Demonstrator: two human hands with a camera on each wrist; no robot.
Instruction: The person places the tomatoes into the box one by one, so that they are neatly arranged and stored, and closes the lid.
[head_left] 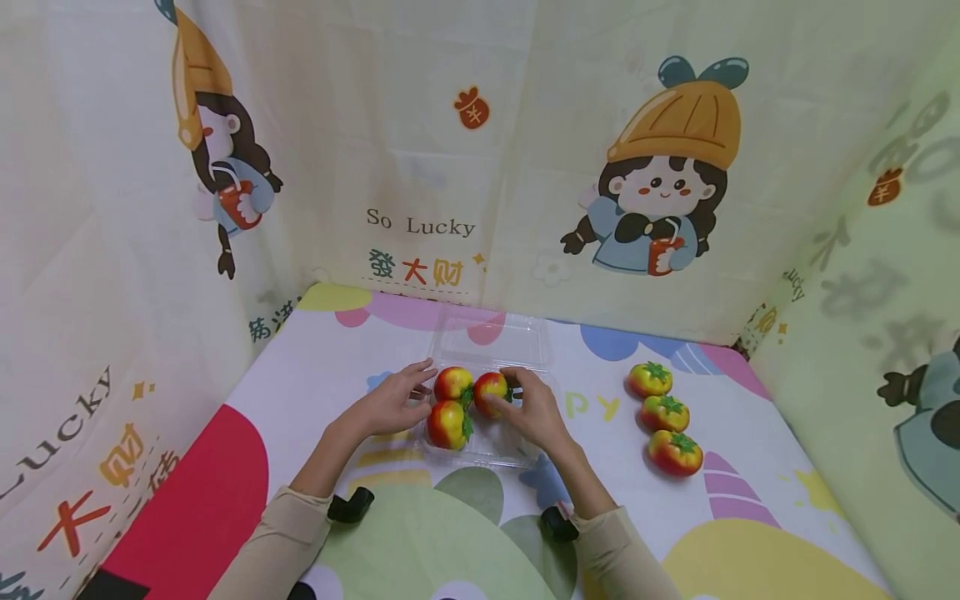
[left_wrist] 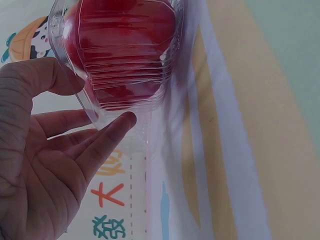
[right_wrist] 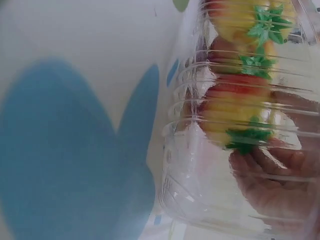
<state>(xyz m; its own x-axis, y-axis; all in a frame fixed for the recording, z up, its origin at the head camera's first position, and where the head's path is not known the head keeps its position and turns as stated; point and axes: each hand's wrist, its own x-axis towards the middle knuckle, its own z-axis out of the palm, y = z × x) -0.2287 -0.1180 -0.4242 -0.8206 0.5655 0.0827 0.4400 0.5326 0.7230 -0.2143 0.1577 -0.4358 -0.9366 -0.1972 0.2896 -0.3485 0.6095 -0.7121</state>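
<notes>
A clear plastic clamshell box [head_left: 491,455] lies on the table with its lid [head_left: 491,340] folded back. Inside, two red-and-yellow persimmons with green leafy tops, one at the back [head_left: 453,384] and one in front [head_left: 447,425], sit along the left side. My right hand [head_left: 534,408] reaches into the box and grips a third persimmon [head_left: 490,393] beside them; the right wrist view shows the fingertips at its green top [right_wrist: 245,139] through the ribbed wall. At the box's left side, my left hand [left_wrist: 55,150] holds the rim between thumb and fingers.
To the right, three more persimmons stand in a line on the patterned cloth: a back one [head_left: 650,379], a middle one [head_left: 664,412] and a front one [head_left: 675,453]. Printed cloth walls [head_left: 517,183] enclose the table at the back and both sides.
</notes>
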